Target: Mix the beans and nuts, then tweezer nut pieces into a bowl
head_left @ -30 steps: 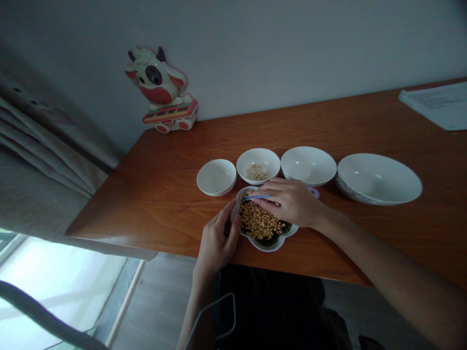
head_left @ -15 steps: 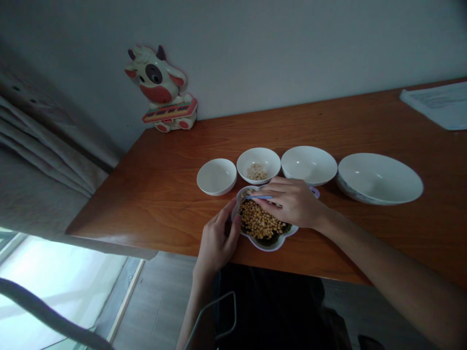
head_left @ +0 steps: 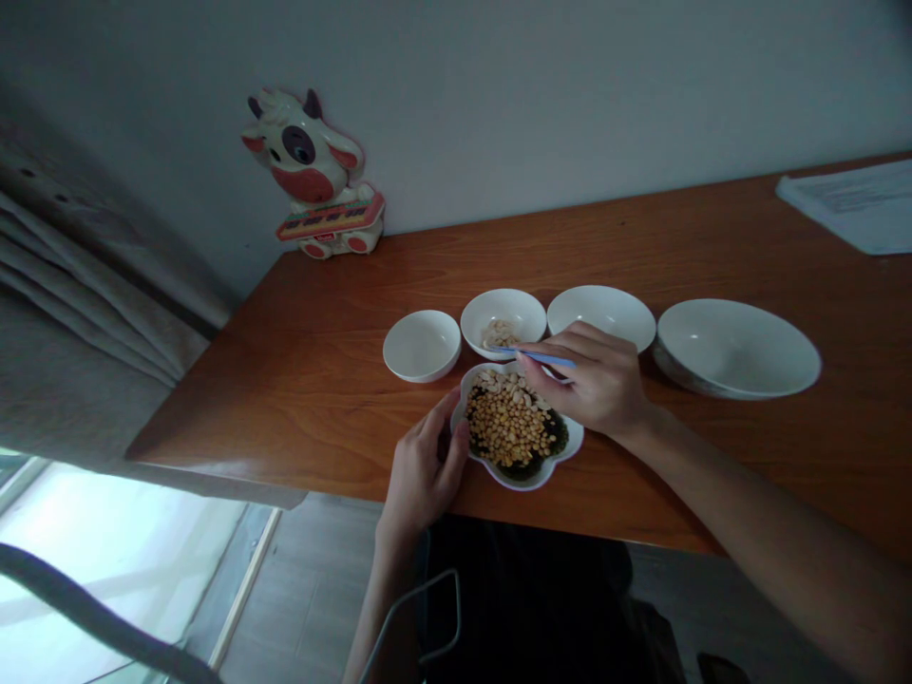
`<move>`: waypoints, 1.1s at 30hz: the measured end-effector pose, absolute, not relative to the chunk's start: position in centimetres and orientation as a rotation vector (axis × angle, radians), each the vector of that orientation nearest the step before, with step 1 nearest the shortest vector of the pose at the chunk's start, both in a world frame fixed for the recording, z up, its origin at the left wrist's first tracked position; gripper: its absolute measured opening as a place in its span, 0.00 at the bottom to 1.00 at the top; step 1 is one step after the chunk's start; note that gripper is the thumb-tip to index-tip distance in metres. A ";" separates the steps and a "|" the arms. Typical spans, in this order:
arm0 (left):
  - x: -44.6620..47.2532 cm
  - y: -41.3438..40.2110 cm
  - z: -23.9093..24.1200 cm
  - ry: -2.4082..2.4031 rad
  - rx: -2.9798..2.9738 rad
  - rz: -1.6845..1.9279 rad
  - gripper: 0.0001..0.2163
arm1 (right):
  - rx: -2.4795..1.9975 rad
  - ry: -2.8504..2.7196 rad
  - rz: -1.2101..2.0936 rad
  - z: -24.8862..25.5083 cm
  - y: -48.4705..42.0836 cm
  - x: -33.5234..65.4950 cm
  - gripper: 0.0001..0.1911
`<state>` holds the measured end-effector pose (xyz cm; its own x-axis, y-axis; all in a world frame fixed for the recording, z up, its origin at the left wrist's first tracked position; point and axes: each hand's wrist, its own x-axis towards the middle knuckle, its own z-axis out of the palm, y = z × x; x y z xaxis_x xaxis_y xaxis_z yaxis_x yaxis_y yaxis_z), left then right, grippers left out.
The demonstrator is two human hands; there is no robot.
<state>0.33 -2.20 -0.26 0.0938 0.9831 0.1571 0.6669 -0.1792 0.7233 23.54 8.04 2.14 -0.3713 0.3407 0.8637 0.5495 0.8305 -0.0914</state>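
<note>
A scalloped white bowl (head_left: pixel 525 484) stands near the table's front edge. Yellow beans (head_left: pixel 509 423) lie in it over small dark green grains, with paler flat pieces towards the back. My left hand (head_left: pixel 422 472) grips its left rim between thumb and fingers. Above the bowl's back right side, my right hand (head_left: pixel 598 380) pinches slim blue tweezers (head_left: pixel 545 358). Their tip points left, at the near rim of a small white bowl (head_left: pixel 504 302) that holds a few pale flat pieces (head_left: pixel 500 332). Whether the tip holds a piece is too small to tell.
A smaller white bowl (head_left: pixel 422 346) sits to the left in the row. Further right are a medium white bowl (head_left: pixel 602 309) and a large one (head_left: pixel 737 347). A cow toy (head_left: pixel 320 180) stands at the back left, papers (head_left: pixel 855 204) at the back right.
My right hand has moved right and slightly back with the tweezers, from over the beans to the rim of the bowl of pale pieces. My left hand stays on the scalloped bowl.
</note>
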 end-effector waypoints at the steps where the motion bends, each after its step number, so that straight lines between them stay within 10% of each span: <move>1: 0.3 -2.2 -0.2 1.613 1.901 0.876 0.21 | -0.684 -1.981 -0.264 2.2 8.1 23.6 0.07; 33: 0.3 -2.3 -0.2 1.613 1.902 0.884 0.21 | -0.627 -2.163 -0.177 1.6 8.0 23.2 0.05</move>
